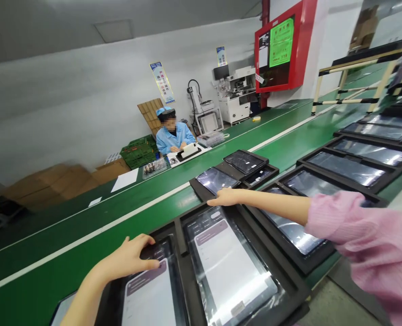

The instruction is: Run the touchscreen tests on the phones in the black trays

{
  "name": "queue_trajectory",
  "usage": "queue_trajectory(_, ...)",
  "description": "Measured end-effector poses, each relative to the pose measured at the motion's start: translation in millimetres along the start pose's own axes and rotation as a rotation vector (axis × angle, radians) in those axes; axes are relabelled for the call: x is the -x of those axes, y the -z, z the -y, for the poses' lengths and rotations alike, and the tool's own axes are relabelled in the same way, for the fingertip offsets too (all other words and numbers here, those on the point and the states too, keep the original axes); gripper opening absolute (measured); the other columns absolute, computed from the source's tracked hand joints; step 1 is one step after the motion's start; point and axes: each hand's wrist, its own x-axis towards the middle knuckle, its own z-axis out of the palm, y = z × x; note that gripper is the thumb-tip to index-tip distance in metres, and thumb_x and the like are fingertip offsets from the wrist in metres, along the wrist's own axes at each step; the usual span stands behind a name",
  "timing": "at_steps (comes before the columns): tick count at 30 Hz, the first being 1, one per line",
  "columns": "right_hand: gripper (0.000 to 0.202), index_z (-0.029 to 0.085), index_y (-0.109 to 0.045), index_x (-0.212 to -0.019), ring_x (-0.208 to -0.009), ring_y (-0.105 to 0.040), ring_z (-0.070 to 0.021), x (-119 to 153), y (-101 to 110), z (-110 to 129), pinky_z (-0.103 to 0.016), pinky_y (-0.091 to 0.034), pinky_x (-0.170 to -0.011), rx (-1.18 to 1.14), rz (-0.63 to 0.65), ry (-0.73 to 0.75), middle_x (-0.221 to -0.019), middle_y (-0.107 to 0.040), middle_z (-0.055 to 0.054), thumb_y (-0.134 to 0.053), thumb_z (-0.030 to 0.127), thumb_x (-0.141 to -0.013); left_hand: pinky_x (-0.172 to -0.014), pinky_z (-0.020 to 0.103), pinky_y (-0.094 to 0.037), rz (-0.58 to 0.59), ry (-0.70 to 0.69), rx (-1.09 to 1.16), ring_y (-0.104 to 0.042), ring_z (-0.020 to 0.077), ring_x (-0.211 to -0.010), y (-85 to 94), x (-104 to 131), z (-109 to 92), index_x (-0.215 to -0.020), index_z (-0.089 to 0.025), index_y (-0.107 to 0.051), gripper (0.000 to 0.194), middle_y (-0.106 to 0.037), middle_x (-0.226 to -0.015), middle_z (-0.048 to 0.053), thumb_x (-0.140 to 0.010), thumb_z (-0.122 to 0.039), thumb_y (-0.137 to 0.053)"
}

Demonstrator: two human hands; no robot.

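Note:
My left hand [128, 259] rests palm-down on the top edge of a lit tablet [150, 294] lying in a black tray [114, 294] at the near left. My right hand [225, 197], at the end of a pink sleeve, lies flat on the far rim of the neighbouring black tray [289, 290], which holds a second lit tablet [230, 267] wrapped in clear film. Both hands touch the trays with fingers extended, gripping nothing.
A green conveyor belt [85, 253] carries several more black trays with dark tablets [346, 168] off to the right. Across the belt a person in a blue coat and cap [171, 133] sits at a bench. Cardboard boxes [48, 183], green crates and machines stand behind.

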Motion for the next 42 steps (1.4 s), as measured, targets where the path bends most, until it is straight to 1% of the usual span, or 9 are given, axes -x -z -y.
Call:
queue_trajectory(2,0.044,0.013,-0.070,-0.110,-0.119,-0.060,-0.0267,6.5,-12.1,-3.7,-0.047,-0.045,-0.107,0.075,-0.037,0.010,-0.120,-0.066,-0.012,-0.058,0.055,-0.105,-0.122,0.071,-0.011,-0.035,-0.001,-0.029,-0.059,0.0393,-0.125,-6.3,3.5,-4.3,-0.114,-0.020,-0.066,0.061,-0.066,-0.129,0.017,-0.072,-0.064,-0.058)
queue_trajectory(8,0.042,0.011,-0.066,-0.115,-0.125,-0.053,-0.0299,-0.2,-43.2,-17.4,-0.047,-0.043,-0.106,0.223,-0.169,-0.005,-0.127,-0.060,-0.016,-0.059,0.051,-0.104,-0.121,0.072,-0.013,-0.167,0.063,-0.025,-0.067,0.0333,-0.101,-20.7,-1.7,-11.7,-0.080,-0.021,-0.066,0.043,-0.072,-0.101,0.012,-0.089,-0.057,-0.045)
queue_trajectory(18,0.023,0.014,-0.068,-0.092,-0.104,-0.060,-0.0303,-7.8,-46.3,-33.2,-0.037,-0.043,-0.094,0.205,-0.206,0.117,-0.103,-0.065,-0.017,-0.065,0.036,-0.097,-0.122,0.065,-0.020,-0.231,0.090,-0.008,-0.069,0.0290,-0.097,-31.5,1.0,-5.6,-0.081,-0.022,-0.070,0.031,-0.075,-0.100,0.006,-0.094,-0.045,-0.054)
queue_trajectory(28,0.027,0.019,-0.059,-0.078,-0.097,-0.058,-0.0333,-19.8,-73.8,-49.9,-0.040,-0.045,-0.086,0.055,-0.410,0.143,-0.093,-0.064,-0.013,-0.073,0.043,-0.080,-0.112,0.051,-0.040,-0.443,0.157,-0.102,-0.070,0.0324,-0.090,-53.8,-16.1,-10.3,-0.068,-0.018,-0.067,0.054,-0.074,-0.085,0.014,-0.103,-0.039,-0.033)
queue_trajectory(32,0.023,0.021,-0.058,-0.080,-0.090,-0.060,-0.0274,-11.7,-78.3,-56.3,-0.041,-0.048,-0.088,-0.093,-0.508,0.229,-0.088,-0.064,-0.010,-0.053,0.043,-0.088,-0.101,0.049,-0.046,-0.482,0.131,-0.094,-0.070,0.0331,-0.087,-56.2,-16.8,-7.4,-0.067,-0.018,-0.068,0.058,-0.072,-0.081,0.015,-0.104,-0.039,-0.029)
queue_trajectory(34,0.026,0.020,-0.059,-0.093,-0.089,-0.061,-0.0257,4.5,-82.6,-59.8,-0.041,-0.051,-0.087,-0.170,-0.579,0.257,-0.096,-0.064,-0.011,-0.042,0.039,-0.090,-0.100,0.048,-0.046,-0.474,0.062,-0.077,-0.070,0.0335,-0.093,-57.1,-13.2,-7.2,-0.077,-0.018,-0.072,0.052,-0.074,-0.089,0.014,-0.103,-0.043,-0.035)
queue_trajectory(37,0.032,0.020,-0.058,-0.107,-0.099,-0.060,-0.0267,40.9,-93.9,-63.5,-0.042,-0.052,-0.089,-0.237,-0.661,0.329,-0.109,-0.061,-0.013,-0.041,0.042,-0.091,-0.106,0.043,-0.044,-0.416,-0.095,-0.029,-0.066,0.0309,-0.112,-58.8,-4.9,-6.0,-0.116,-0.023,-0.070,0.039,-0.073,-0.117,0.008,-0.091,-0.052,-0.064)
queue_trajectory(40,0.041,0.024,-0.059,-0.122,-0.122,-0.051,-0.0304,69.2,-108.0,-65.8,-0.047,-0.047,-0.104,-0.175,-0.631,0.482,-0.126,-0.055,-0.012,-0.061,0.040,-0.084,-0.118,0.048,-0.032,-0.317,-0.242,0.040,-0.060,0.0322,-0.126,-59.4,0.1,-0.4,-0.145,-0.029,-0.050,0.089,-0.066,-0.136,0.008,-0.068,-0.052,-0.088)
queue_trajectory(42,0.053,0.027,-0.057,-0.129,-0.127,-0.048,-0.0328,71.5,-115.2,-68.2,-0.052,-0.044,-0.107,-0.095,-0.598,0.517,-0.133,-0.051,-0.011,-0.068,0.033,-0.077,-0.122,0.054,-0.024,-0.260,-0.291,0.102,-0.058,0.0336,-0.130,-59.4,-1.9,4.5,-0.149,-0.031,-0.045,0.101,-0.064,-0.139,0.008,-0.062,-0.045,-0.094)
